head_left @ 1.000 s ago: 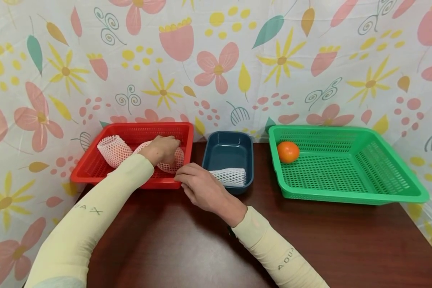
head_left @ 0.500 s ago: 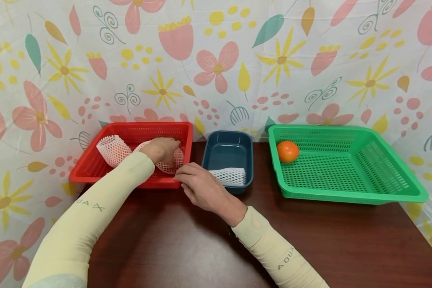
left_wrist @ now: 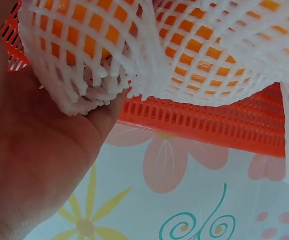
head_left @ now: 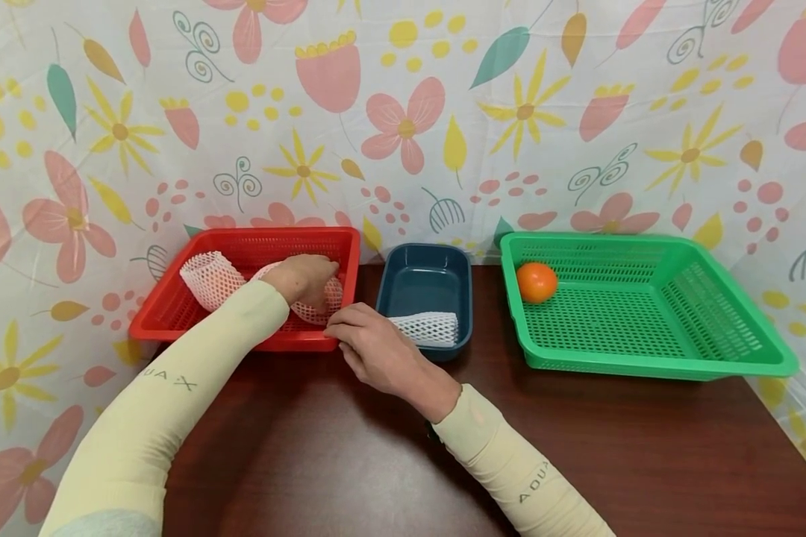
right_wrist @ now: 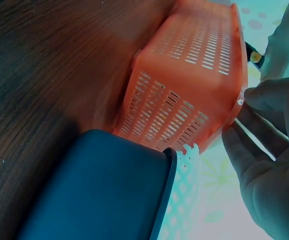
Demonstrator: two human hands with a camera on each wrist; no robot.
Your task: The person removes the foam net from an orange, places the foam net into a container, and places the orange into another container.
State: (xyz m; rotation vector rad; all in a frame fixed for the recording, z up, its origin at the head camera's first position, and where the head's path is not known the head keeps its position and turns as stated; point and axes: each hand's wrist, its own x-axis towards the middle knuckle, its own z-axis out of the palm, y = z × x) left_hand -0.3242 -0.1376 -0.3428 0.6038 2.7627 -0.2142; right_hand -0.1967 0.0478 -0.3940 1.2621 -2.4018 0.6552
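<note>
In the head view the left hand (head_left: 301, 282) reaches into the red basket (head_left: 269, 237). It holds an orange in a white foam net sleeve (left_wrist: 82, 42), with the palm against the sleeve's frayed end in the left wrist view; some fingers are hidden behind it. More foam-sleeved oranges (left_wrist: 199, 65) lie beside it, one at the basket's left side (head_left: 213, 282). At the basket's front right corner, the right hand (head_left: 379, 349) pinches the rim (right_wrist: 238, 95) between thumb and fingertips.
A dark blue tray (head_left: 425, 255) stands right of the red basket, holding a white foam net sleeve (head_left: 428, 329). Farther right, a green basket (head_left: 645, 365) contains a bare orange (head_left: 537, 283). A flowered cloth (head_left: 403, 89) hangs behind the brown table (head_left: 322, 447).
Both hands stay almost in place. The left forearm has shifted very slightly left over the last second; the baskets and the tray look the same.
</note>
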